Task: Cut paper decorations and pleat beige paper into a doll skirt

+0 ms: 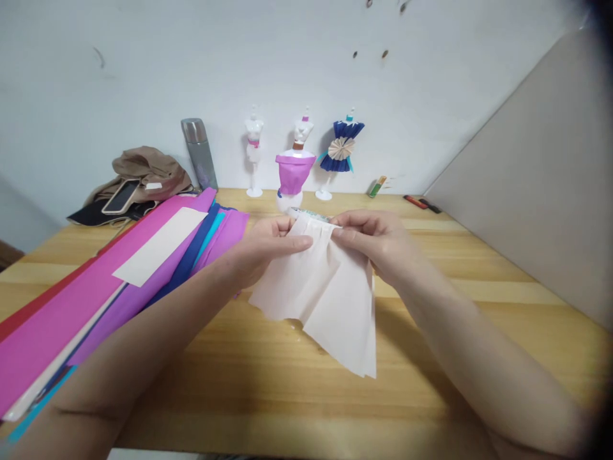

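A sheet of white crepe paper [345,300], gathered into pleats along its top edge, hangs between my hands above the wooden table. My left hand [272,246] pinches the left end of the gathered edge, its thumb lying over the folds. At the right end of that edge, my right hand [373,239] grips the paper between thumb and fingers. The lower part fans out in loose folds. Just behind the gathered edge, a roll of clear tape [309,214] seems to lie, partly hidden by the paper.
Miniature mannequins stand at the wall: one mostly bare [254,150], one in purple paper [294,174], one in navy [342,147]. Coloured paper sheets [110,268] cover the left side. Behind them are a flask [200,153], a phone [121,196], brown cloth [148,169] and a green tube [377,186].
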Action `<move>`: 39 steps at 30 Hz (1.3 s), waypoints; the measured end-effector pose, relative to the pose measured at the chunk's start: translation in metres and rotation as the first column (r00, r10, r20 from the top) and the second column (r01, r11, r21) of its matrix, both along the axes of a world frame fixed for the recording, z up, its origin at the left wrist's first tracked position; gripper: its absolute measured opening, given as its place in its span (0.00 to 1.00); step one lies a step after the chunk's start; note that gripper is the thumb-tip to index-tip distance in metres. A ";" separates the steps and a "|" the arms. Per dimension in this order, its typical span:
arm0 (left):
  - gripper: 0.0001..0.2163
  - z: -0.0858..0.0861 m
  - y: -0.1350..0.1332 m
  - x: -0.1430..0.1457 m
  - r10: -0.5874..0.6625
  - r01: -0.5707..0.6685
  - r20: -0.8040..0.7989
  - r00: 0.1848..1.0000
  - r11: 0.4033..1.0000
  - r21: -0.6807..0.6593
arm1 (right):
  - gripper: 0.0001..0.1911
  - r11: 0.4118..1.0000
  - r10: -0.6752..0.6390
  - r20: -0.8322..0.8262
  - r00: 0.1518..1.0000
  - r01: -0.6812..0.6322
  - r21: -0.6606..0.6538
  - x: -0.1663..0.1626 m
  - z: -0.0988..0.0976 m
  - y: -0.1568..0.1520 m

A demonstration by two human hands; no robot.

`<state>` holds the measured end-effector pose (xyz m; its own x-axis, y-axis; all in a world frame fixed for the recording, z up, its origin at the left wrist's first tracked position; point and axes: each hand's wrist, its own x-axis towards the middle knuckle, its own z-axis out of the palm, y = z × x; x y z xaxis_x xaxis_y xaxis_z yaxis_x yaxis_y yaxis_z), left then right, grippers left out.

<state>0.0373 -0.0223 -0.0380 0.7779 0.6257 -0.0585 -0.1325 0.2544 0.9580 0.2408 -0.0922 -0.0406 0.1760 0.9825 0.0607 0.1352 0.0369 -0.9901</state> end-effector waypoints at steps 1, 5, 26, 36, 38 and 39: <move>0.18 0.000 0.000 0.001 -0.001 0.001 -0.011 1.000 1.000 0.021 | 0.11 1.000 0.000 -0.003 1.000 0.000 0.005 0.000 -0.001 0.000; 0.08 -0.003 0.001 0.003 -0.047 0.059 -0.087 0.995 0.987 0.148 | 0.11 1.000 -0.005 0.021 1.000 0.005 0.028 0.002 -0.002 0.001; 0.12 -0.001 -0.006 0.004 0.447 -0.244 -0.026 0.894 0.535 0.809 | 0.08 0.996 -0.014 0.270 0.963 -0.011 0.092 -0.009 0.009 -0.003; 0.13 0.000 0.002 0.000 0.544 -0.174 -0.156 0.824 0.506 0.845 | 0.09 0.999 0.020 0.267 0.964 -0.028 0.026 -0.011 0.007 -0.003; 0.10 0.004 0.004 -0.003 0.550 -0.086 -0.272 0.790 0.537 0.839 | 0.09 0.999 0.024 0.278 0.960 -0.033 0.026 -0.011 0.007 -0.003; 0.09 0.006 0.005 -0.005 0.566 -0.046 -0.317 0.761 0.534 0.844 | 0.10 0.999 0.025 0.284 0.959 -0.034 0.026 -0.011 0.007 -0.003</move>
<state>0.0320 -0.0171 -0.0318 0.5254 0.8113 0.2564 0.5068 -0.5405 0.6716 0.2303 -0.0949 -0.0338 0.1179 0.9839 0.1340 0.4085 0.0749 -0.9097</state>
